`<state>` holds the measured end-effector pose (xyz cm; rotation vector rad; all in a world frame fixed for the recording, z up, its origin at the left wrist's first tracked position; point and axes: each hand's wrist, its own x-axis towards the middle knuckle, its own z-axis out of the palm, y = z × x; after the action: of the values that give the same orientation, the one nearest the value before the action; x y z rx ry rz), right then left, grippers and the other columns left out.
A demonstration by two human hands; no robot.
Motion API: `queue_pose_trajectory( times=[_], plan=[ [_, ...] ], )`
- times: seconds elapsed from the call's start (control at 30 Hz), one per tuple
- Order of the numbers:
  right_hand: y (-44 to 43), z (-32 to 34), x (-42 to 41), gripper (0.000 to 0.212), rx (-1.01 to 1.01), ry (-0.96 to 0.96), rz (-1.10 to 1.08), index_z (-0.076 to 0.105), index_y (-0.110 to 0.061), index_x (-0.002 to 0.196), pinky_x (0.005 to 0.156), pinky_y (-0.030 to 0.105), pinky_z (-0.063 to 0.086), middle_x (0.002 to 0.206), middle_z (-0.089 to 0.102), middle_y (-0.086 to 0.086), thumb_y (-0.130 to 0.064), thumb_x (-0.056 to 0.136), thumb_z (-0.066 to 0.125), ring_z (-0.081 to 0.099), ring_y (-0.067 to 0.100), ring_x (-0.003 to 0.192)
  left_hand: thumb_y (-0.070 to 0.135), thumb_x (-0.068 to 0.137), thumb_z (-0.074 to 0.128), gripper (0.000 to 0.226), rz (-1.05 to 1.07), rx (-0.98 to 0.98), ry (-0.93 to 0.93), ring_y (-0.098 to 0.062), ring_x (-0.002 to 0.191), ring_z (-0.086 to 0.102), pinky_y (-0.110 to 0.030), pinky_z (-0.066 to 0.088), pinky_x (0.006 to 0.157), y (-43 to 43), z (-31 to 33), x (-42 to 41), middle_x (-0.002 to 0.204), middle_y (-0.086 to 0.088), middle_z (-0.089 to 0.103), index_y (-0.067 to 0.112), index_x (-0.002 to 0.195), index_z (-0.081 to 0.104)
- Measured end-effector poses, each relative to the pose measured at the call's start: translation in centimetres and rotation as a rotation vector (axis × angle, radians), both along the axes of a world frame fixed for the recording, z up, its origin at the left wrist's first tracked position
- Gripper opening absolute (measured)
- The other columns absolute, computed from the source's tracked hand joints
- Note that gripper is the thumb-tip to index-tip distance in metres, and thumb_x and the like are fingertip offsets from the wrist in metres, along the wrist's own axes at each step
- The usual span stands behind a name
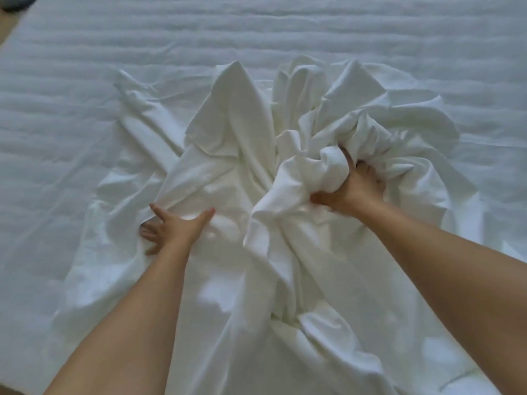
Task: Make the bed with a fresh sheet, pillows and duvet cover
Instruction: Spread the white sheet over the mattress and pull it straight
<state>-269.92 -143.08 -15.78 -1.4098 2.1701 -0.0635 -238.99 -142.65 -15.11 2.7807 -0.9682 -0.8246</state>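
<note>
One bare mattress, one crumpled white sheet, two hands on it.
The quilted mattress (85,67) takes up nearly everything, with a sliver of brown floor (5,32) past its far left corner. The single sheet (228,155) lies heaped mid-bed. The left hand (176,226) presses flat on the cloth, fingers (155,208) spread, holding nothing. The right hand (350,189) is clenched round a bunched wad of sheet, whose folds partly bury its fingertips.

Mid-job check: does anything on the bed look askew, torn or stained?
No tear or stain shows. The crumpled white fabric sheet lies in a twisted heap on the quilted white mattress, which is bare around it. The right hand grips a wad; the left hand presses flat.
</note>
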Motion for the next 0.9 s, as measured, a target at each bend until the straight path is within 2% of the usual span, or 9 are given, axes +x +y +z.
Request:
queue_pose_trajectory(
  times=[0.2,0.33,0.47,0.57,0.63,0.67,0.77,0.83,0.9],
  plan=[
    [-0.8,-2.2,-0.2,0.045,-0.178,0.106,0.089,0.052,-0.028,0.121,0.088,0.045,0.041,0.115,0.062,0.006,-0.052,0.083,0.053,0.054,0.033,0.109,0.067,0.066,0.068,0.114,0.081,-0.152,0.026,-0.036,0.134,0.028,-0.051,0.025,0.107,-2.1,-2.8,-0.4,0.147,-0.018,0.027,0.011,0.149,0.014],
    [-1.7,-1.1,-1.1,0.035,-0.167,0.11,0.177,0.054,-0.021,0.12,0.077,0.037,0.042,0.108,0.066,0.011,-0.04,0.09,0.046,0.061,0.035,0.101,0.077,0.074,0.049,0.096,0.045,-0.184,0.099,-0.037,0.129,0.034,-0.05,0.028,0.105,-3.4,-3.4,-3.1,0.142,-0.014,0.035,0.016,0.145,0.029],
    [-1.9,0.1,-2.6,0.035,-0.225,0.07,0.175,0.049,-0.018,0.124,0.073,0.038,0.041,0.112,0.064,0.015,-0.031,0.092,0.046,0.06,0.038,0.1,0.091,0.058,0.045,0.118,0.034,-0.201,0.217,-0.037,0.13,0.033,-0.049,0.028,0.107,-5.3,-3.3,-7.3,0.142,-0.013,0.035,0.009,0.142,0.034],
    [-2.7,1.1,-4.3,0.046,-0.211,0.02,0.129,0.042,-0.02,0.129,0.074,0.037,0.037,0.128,0.044,0.014,-0.036,0.088,0.054,0.048,0.038,0.112,0.074,0.057,0.069,0.114,0.004,-0.174,0.154,-0.037,0.129,0.034,-0.048,0.03,0.107,-6.0,-3.1,-9.7,0.14,-0.013,0.036,0.004,0.14,0.033],
    [-3.1,1.8,-5.4,0.07,-0.242,0.098,0.157,0.026,-0.025,0.131,0.081,0.039,0.037,0.132,0.024,0.011,-0.049,0.078,0.064,0.028,0.032,0.122,0.055,0.065,0.077,0.1,-0.033,-0.156,0.075,-0.038,0.129,0.035,-0.048,0.032,0.105,-6.0,-3.0,-10.1,0.141,-0.016,0.037,0.002,0.138,0.033],
    [-3.6,1.9,-6.0,0.089,-0.296,0.159,0.185,0.013,-0.031,0.136,0.091,0.044,0.036,0.137,0.014,0.008,-0.056,0.07,0.067,0.018,0.029,0.127,0.048,0.069,0.077,0.091,-0.041,-0.165,0.058,-0.039,0.127,0.039,-0.048,0.036,0.104,-6.0,-3.1,-10.1,0.139,-0.017,0.041,0.002,0.136,0.037],
    [-6.5,1.6,-7.4,0.14,-0.294,0.133,0.172,-0.039,-0.049,0.13,0.108,0.063,0.005,0.149,-0.029,-0.002,-0.072,0.05,0.073,-0.018,0.027,0.141,0.03,0.082,0.065,0.051,-0.058,-0.242,0.065,-0.04,0.115,0.052,-0.045,0.045,0.095,-6.1,-3.7,-10.1,0.127,-0.019,0.056,0.003,0.124,0.053],
    [-8.6,0.6,-7.8,0.146,-0.117,0.027,0.106,-0.042,-0.048,0.128,0.108,0.063,-0.003,0.152,-0.032,0.004,-0.073,0.046,0.076,-0.024,0.029,0.142,0.022,0.085,0.058,0.041,-0.067,-0.275,0.041,-0.04,0.111,0.055,-0.04,0.045,0.09,-6.2,-3.8,-10.4,0.123,-0.02,0.059,0.005,0.122,0.056],
    [-10.4,-0.8,-7.6,0.139,0.062,0.007,0.092,-0.025,-0.045,0.141,0.11,0.059,0.006,0.157,-0.012,0.009,-0.067,0.051,0.078,-0.008,0.03,0.145,0.021,0.085,0.057,0.039,-0.047,-0.291,0.044,-0.039,0.111,0.056,-0.04,0.045,0.092,-6.4,-3.9,-10.3,0.122,-0.019,0.06,0.007,0.122,0.056]
  ],
)
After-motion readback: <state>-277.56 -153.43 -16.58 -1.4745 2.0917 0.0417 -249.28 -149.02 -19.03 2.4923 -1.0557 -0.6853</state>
